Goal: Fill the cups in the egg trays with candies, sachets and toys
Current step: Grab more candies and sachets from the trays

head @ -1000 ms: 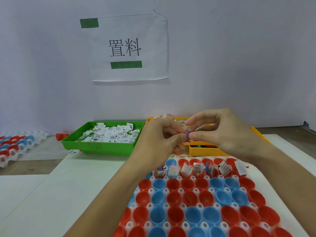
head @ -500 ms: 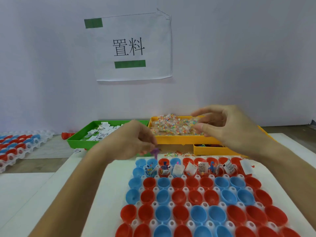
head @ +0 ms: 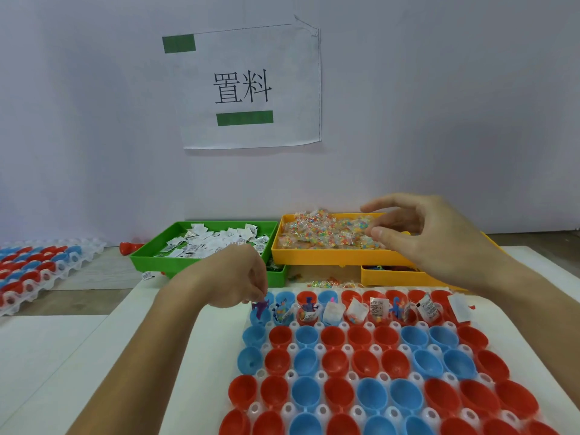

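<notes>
I see my left hand (head: 233,279) pinching a purple toy (head: 260,309) over the leftmost filled blue cup (head: 260,317), right hand (head: 417,233) loose above the candies (head: 329,230); a careless release could tip it onto the desk.

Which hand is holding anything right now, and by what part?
The left hand pinches a purple toy by its top, over the far-left blue cup. The right hand holds nothing, fingers spread above the candies.
</notes>
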